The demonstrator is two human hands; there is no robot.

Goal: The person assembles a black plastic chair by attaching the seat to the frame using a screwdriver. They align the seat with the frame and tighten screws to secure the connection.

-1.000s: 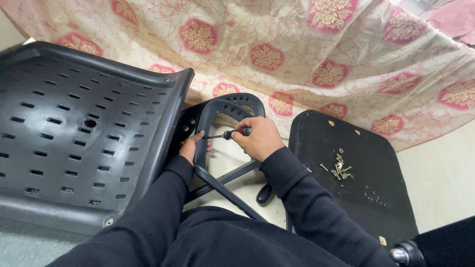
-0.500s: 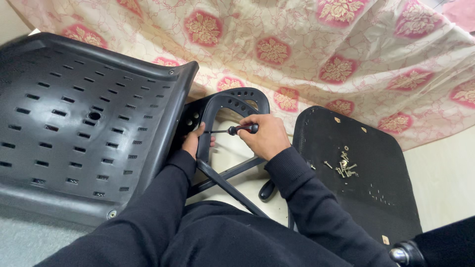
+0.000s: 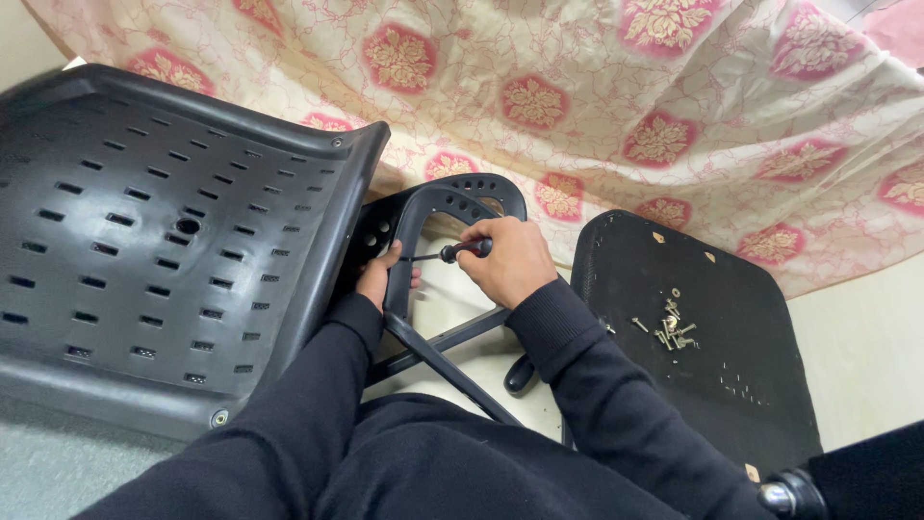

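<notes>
A floral cloth (image 3: 616,106), cream with red medallions, hangs across the whole upper background. At left a large black perforated plastic chair shell (image 3: 164,250) lies tilted, its slotted face toward the camera. At right a flat black seat panel (image 3: 731,385) rests on the pale floor (image 3: 866,337). The person's black sleeves run up from the bottom edge to the centre. Between shell and panel stands a black curved armrest frame (image 3: 443,197), its arch pierced with round holes and its lower struts crossing beneath the hands. A chair caster (image 3: 787,496) shows at the bottom right corner. The right hand (image 3: 510,260) is closed in a fist around the dark red-and-black handle of a screwdriver (image 3: 452,253); the shaft lies level, its tip against the frame's upright. The left hand (image 3: 377,277) is curled around that upright, thumb near the tip. A small heap of metal screws (image 3: 669,327) lies on the seat panel, well apart from both hands.
</notes>
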